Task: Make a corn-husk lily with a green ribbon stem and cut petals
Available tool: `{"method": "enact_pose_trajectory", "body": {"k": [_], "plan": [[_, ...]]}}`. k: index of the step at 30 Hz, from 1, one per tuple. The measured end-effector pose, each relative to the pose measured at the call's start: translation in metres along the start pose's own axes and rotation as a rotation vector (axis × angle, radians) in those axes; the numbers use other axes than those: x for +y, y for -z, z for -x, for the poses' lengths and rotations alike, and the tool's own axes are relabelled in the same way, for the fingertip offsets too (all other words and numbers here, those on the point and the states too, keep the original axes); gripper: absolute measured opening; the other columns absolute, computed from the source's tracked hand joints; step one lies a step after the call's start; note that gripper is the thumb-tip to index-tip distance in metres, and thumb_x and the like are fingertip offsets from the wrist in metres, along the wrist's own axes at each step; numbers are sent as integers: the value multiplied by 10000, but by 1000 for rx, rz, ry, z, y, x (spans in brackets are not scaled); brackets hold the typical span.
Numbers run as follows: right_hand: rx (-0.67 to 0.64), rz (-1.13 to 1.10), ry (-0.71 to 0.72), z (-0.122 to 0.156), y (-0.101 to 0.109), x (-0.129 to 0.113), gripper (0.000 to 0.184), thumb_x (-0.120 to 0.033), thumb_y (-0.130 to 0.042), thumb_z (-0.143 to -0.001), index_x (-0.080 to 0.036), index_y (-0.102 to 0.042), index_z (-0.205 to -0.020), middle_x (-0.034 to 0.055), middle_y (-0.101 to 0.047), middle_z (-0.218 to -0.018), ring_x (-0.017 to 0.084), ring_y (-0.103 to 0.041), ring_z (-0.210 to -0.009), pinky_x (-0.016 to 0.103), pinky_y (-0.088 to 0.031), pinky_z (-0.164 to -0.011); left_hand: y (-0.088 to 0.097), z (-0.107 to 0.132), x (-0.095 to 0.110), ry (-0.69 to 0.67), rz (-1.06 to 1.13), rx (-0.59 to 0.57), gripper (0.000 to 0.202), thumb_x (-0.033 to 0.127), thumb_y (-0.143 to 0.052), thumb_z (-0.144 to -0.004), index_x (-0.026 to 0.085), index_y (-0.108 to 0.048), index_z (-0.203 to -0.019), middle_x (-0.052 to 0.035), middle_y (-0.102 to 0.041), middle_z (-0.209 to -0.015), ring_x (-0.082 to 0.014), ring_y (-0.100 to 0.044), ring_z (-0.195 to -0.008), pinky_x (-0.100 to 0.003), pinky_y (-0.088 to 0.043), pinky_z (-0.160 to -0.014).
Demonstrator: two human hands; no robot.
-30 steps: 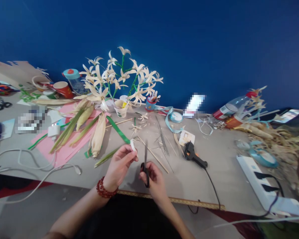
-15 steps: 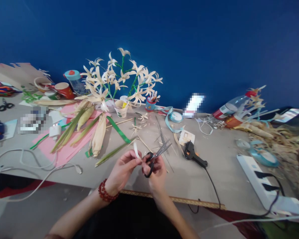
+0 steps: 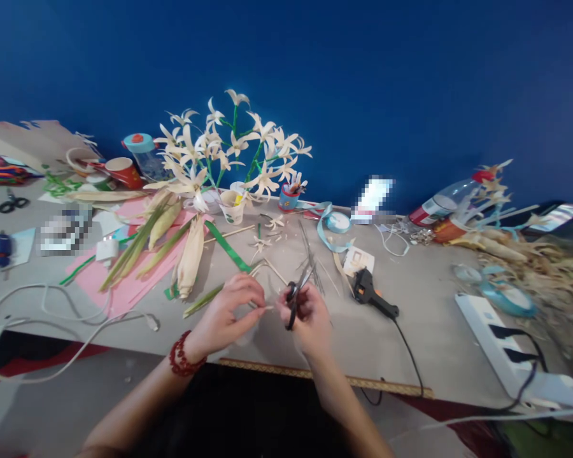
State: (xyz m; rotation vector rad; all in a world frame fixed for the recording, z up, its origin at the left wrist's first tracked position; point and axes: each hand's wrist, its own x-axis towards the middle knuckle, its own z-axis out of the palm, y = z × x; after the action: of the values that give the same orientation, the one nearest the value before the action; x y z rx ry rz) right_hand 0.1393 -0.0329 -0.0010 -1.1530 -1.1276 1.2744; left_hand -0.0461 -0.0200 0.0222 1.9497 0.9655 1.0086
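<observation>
The left hand (image 3: pixel 226 312) is pinching a pale strip (image 3: pixel 268 308) between its fingers, and the strip's tip is poking out toward three o'clock, just short of the right hand (image 3: pixel 311 315). The right fingers are grasping the scissors (image 3: pixel 293 298) by the black handles, and the blades are pointing toward one o'clock above the counter (image 3: pixel 434 331).

From the left hand, white flowers (image 3: pixel 236 145) are standing in a cup (image 3: pixel 232 215) at twelve o'clock, a husk (image 3: pixel 190 264) is lying at eleven and pink paper (image 3: pixel 141 294) at ten. From the right hand, wires (image 3: pixel 306 238) are lying at twelve, blue ribbon (image 3: pixel 321 224) at one and a glue gun (image 3: pixel 375 298) at three.
</observation>
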Motion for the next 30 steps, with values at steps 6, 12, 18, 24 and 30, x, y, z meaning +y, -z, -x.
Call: {"method": "enact_pose_trajectory", "body": {"k": [6,12,18,24,30], "plan": [[-129,-85,-116,18,-2,14,339,-416,-764,-722,-219,-501,-808,-28,-532,-726,111,-449,-591,224,-364,-541,-20,6,-1,287,460,201,116,247,-602,-869,175,-605,-779,-74,-609,-918,-212,-569,-920,-333,-430,-854],[-247,-136,-157,35,-8,20,443,-602,-692,-738,-208,-509,-827,-16,-527,-734,123,-450,-626,233,-367,-578,-29,0,5,315,605,359,137,250,-650,-834,174,-617,-725,-65,-627,-903,-208,-565,-926,-312,-421,-873],[-257,-178,-185,36,-10,17,447,-595,-696,-741,-210,-495,-850,-18,-522,-733,107,-412,-583,221,-338,-522,-36,2,4,342,607,388,127,257,-646,-838,179,-634,-739,-54,-637,-904,-194,-573,-895,-289,-432,-836],[-219,-178,-197,35,-12,20,470,-605,-713,-712,-217,-469,-813,-31,-497,-710,102,-396,-571,211,-323,-501,-41,4,5,345,587,394,121,254,-633,-848,181,-633,-752,-53,-625,-894,-193,-578,-889,-291,-436,-827],[-197,-89,-168,36,-11,26,372,-505,-699,-771,-210,-476,-805,-35,-476,-682,103,-382,-575,206,-331,-499,-42,3,6,339,500,414,111,249,-645,-836,186,-645,-744,-62,-633,-889,-209,-585,-899,-312,-438,-851]]}}
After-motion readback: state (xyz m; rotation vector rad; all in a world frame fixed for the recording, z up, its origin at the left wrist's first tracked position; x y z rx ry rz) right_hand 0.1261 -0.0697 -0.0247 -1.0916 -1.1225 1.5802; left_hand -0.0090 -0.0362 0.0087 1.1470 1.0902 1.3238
